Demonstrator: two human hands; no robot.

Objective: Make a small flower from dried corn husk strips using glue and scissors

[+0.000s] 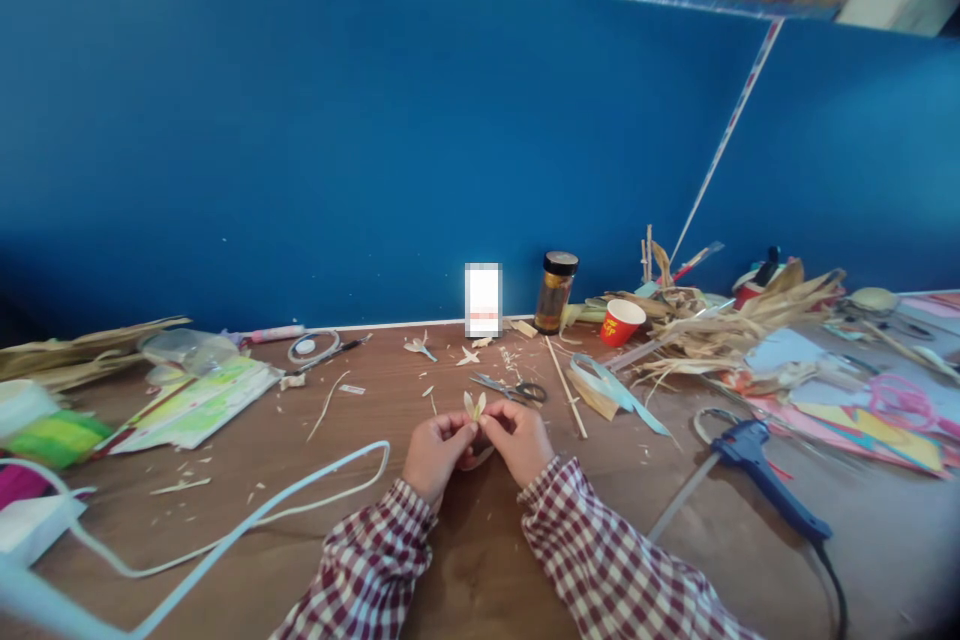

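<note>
Both my hands meet over the brown table, pinching a small flower of pale husk petals [475, 406] between their fingertips. My left hand [436, 452] grips its lower left side with thumb and forefinger. My right hand [519, 438] is closed on its right side. The petals point up and spread apart; their base is hidden by my fingers. Just beyond my right hand lie dark-handled scissors [517, 390]. Farther back, a flat pale star-shaped piece [469, 357] and another husk flower [422, 348] rest on the table.
A blue hot glue gun [772, 480] lies at right, its cord trailing forward. Dried corn husks [697, 320] pile up behind it, near a red paper cup [622, 322] and a lidded jar [556, 293]. A white cable [300, 510] loops across the left. A blue partition [375, 140] stands behind.
</note>
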